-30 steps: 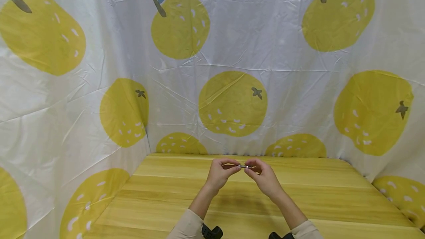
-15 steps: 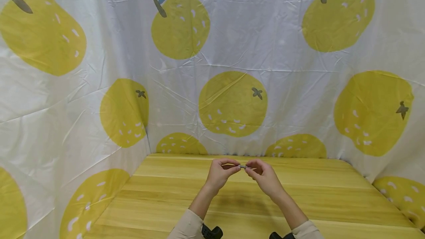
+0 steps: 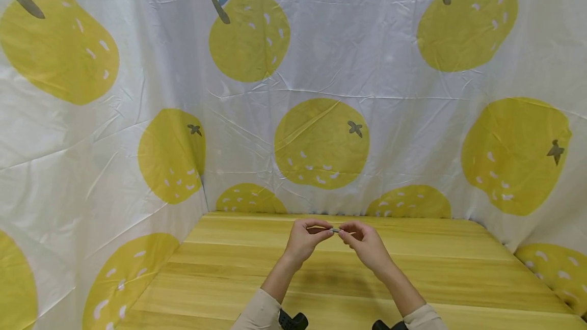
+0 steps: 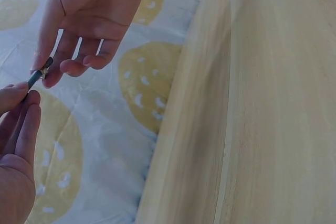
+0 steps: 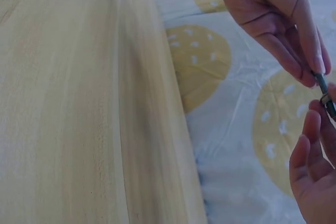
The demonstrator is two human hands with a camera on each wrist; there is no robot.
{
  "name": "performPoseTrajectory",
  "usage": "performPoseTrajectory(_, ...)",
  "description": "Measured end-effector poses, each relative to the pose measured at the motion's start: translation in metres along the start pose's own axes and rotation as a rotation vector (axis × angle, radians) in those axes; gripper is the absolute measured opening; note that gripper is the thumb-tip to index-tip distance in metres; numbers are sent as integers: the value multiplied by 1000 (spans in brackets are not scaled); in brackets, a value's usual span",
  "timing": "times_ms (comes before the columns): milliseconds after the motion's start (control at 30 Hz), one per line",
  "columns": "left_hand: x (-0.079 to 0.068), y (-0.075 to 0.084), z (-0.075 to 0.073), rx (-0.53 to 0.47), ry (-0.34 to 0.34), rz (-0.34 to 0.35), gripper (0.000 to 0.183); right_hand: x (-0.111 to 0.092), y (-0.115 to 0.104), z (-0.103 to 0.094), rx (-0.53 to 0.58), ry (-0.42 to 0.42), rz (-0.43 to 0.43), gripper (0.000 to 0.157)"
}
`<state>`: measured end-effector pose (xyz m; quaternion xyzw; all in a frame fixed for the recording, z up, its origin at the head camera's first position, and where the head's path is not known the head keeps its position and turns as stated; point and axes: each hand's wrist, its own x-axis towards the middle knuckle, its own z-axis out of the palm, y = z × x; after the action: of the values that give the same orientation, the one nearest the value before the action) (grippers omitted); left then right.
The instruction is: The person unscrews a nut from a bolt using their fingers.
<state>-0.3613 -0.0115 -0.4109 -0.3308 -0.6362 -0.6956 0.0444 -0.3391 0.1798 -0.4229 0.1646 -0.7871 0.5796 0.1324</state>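
A thin grey metal bolt [image 3: 336, 230] is held level between both hands over the table. The left hand [image 3: 302, 242] pinches one end between thumb and fingers. At its other end the right hand [image 3: 364, 245] has thumb and fingertips around a small shiny nut [image 4: 43, 72], which sits on the bolt [image 4: 34, 79] in the left wrist view. A dark tip sticks out beyond the nut there. In the right wrist view the nut [image 5: 324, 98] lies close to the right hand's fingertips. The fingers hide parts of the bolt.
The wood-grain table [image 3: 220, 279] spreads beneath the hands. A white curtain with yellow fruit prints [image 3: 321, 141] hangs behind it and along both sides. Black devices [image 3: 293, 321] sit at both wrists, by the beige sleeves [image 3: 259, 312].
The right hand's thumb and fingertips have shifted slightly over the bolt and cover more of its shiny end. The left hand stays nearly still, with its pinch kept.
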Motion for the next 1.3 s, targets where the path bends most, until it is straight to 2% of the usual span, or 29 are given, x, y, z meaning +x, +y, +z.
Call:
performPoseTrajectory(67,0,0,0,-6,2,-2,16,-3,-8,-1,18,-21,-4,27)
performPoseTrajectory(167,0,0,0,-12,7,-3,16,-2,-10,-1,30,-40,11,34)
performPoseTrajectory(333,0,1,0,-3,11,-1,17,1,2,2,-7,6,35,39)
performPoseTrajectory(533,0,2,1,-11,12,-7,16,1,4,1,17,2,25,27)
performPoseTrajectory(700,0,3,1,-14,10,-13,17,1,3,1,28,-29,6,37)
performPoseTrajectory(833,-1,4,2,6,19,-17,18,0,1,1,16,-30,20,38)
performPoseTrajectory(1033,0,5,2,2,23,-23,17,-1,1,0,43,-39,22,32)
performPoseTrajectory(1100,0,4,2,-4,21,-22,17,-1,1,0,59,-52,22,34)
performPoseTrajectory(1200,0,4,1,1,25,-22,16,-1,-3,-1,54,-67,26,36)
performPoseTrajectory(1300,0,4,1,9,30,-22,17,-3,-10,-2,36,-70,21,32)
